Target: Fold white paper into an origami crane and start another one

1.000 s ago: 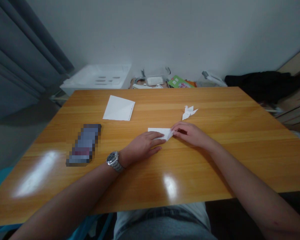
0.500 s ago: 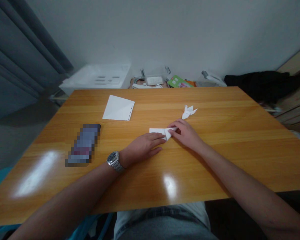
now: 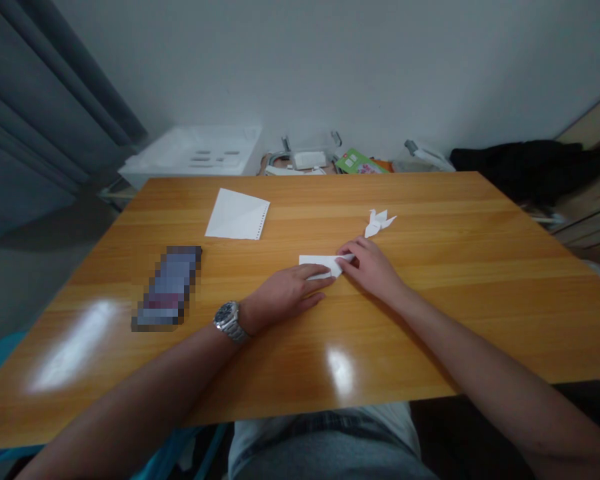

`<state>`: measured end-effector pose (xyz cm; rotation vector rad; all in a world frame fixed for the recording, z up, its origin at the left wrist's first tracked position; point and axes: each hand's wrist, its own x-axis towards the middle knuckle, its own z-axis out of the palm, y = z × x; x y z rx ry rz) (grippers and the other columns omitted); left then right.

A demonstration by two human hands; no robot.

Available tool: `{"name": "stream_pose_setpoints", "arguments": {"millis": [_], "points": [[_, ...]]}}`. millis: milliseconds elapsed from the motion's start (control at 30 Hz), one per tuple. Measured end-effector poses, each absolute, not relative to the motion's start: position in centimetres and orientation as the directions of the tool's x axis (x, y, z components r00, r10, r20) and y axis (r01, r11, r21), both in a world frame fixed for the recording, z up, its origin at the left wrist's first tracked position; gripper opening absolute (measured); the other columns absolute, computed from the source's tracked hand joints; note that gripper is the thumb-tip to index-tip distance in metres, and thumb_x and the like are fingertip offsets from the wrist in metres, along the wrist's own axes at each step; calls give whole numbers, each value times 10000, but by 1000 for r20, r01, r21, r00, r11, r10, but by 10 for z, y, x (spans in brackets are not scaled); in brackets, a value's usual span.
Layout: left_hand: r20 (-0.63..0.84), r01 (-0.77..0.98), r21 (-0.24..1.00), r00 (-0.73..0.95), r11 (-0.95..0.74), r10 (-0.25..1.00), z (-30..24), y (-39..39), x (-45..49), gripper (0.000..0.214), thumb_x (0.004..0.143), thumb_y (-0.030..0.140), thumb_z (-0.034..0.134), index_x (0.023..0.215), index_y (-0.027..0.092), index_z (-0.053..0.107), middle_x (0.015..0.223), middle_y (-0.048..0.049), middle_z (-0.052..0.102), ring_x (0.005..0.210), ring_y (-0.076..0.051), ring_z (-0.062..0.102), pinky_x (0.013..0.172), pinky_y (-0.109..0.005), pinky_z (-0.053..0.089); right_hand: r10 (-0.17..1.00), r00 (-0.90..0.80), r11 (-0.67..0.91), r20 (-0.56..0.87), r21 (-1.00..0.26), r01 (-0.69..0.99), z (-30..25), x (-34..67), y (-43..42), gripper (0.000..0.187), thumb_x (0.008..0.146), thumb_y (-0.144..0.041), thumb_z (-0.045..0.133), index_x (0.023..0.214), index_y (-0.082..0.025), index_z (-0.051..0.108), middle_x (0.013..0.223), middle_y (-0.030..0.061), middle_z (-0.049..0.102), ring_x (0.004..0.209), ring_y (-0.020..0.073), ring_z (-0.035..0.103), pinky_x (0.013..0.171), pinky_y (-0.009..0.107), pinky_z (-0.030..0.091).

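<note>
A small folded piece of white paper (image 3: 316, 260) lies on the wooden table (image 3: 430, 320) in front of me. My left hand (image 3: 293, 291), with a metal watch (image 3: 229, 319) at its wrist, rests flat with fingers stretched out over the paper's near side. At the paper's right end, my right hand (image 3: 367, 267) pinches the tip between thumb and fingers. Just beyond my right hand sits a folded white paper bird (image 3: 379, 222). Part of the folded paper is hidden under my fingers.
A sheet of white paper (image 3: 237, 215) with a perforated edge lies at the back left. Nearer on the left is a phone (image 3: 171, 287), blurred out. Behind the table stand a white tray (image 3: 200, 157), a green booklet (image 3: 360, 162) and dark cloth (image 3: 525, 170).
The fingers of my left hand have slid slightly right along the folded paper, whose lower flap now looks flatter. My right hand keeps its pinch in nearly the same place.
</note>
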<state>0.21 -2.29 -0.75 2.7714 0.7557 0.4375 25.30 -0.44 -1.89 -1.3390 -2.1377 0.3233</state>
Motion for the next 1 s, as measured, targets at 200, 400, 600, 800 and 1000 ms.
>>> {"name": "stream_pose_setpoints", "arguments": {"millis": [200, 400, 600, 800, 1000], "points": [[190, 470, 279, 828, -838, 528, -4, -24, 2, 406, 1044, 337, 461, 1423, 229, 560, 1481, -98, 539, 1267, -246, 600, 1077, -402, 513, 879, -318, 463, 356, -476, 747, -19, 252, -5, 69, 943, -273, 627, 939, -208, 650, 963, 80, 625, 945, 263, 591, 845, 395, 470], [193, 471, 296, 823, -831, 535, -4, -24, 2, 401, 1037, 331, 478, 1419, 242, 565, 1475, -90, 551, 1256, -245, 615, 1070, -405, 519, 873, -319, 469, 370, -455, 757, -20, 251, -5, 55, 933, -262, 638, 910, -212, 636, 952, 77, 617, 940, 265, 583, 834, 391, 462], [194, 449, 355, 822, -820, 535, -7, -21, -3, 409, 1040, 313, 476, 1438, 240, 532, 1504, -77, 533, 1302, -218, 591, 1120, -381, 482, 867, -323, 476, 380, -438, 763, -21, 250, -5, 57, 930, -259, 640, 896, -215, 631, 942, 77, 614, 926, 268, 581, 827, 394, 461], [194, 436, 385, 824, -814, 533, -7, -21, -3, 450, 1037, 263, 474, 1487, 240, 468, 1516, -78, 519, 1346, -212, 549, 1146, -382, 456, 868, -316, 472, 384, -437, 765, -20, 249, -6, 53, 934, -259, 638, 910, -212, 632, 952, 78, 611, 935, 268, 580, 829, 393, 464], [175, 457, 321, 833, -830, 526, -4, -23, -1, 433, 1045, 296, 469, 1475, 268, 500, 1514, -97, 507, 1307, -239, 578, 1103, -410, 493, 868, -322, 473, 377, -437, 765, -19, 249, -7, 63, 941, -267, 631, 906, -214, 629, 948, 77, 610, 936, 268, 580, 833, 396, 462]]}}
